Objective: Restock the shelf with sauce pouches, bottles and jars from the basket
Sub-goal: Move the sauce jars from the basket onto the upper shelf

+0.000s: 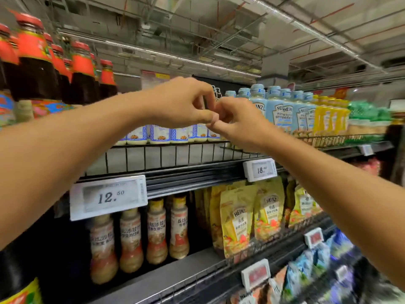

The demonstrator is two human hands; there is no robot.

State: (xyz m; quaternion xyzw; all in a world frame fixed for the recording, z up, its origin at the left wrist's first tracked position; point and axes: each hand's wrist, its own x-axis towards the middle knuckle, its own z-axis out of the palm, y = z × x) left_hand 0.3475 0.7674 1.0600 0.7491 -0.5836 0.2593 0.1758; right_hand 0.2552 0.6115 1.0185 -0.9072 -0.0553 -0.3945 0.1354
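reaching up from the near edge, my left hand [182,104] and right hand [236,121] are both curled, fingertips touching each other before the white jars [160,134] on the wire-fronted top shelf [153,154]. whether they pinch anything, i cannot tell. yellow pouches [236,218] stand one shelf below, bare pipes [219,29] overhead.

Bright, even light falls from ceiling strip lights [175,56], with soft shadows under the shelf [197,175]; the price tag [108,197] stays sharp, but red-capped bottles [32,58] at its left end and pouches [306,273] at its lower right corner smear, edges bowing.
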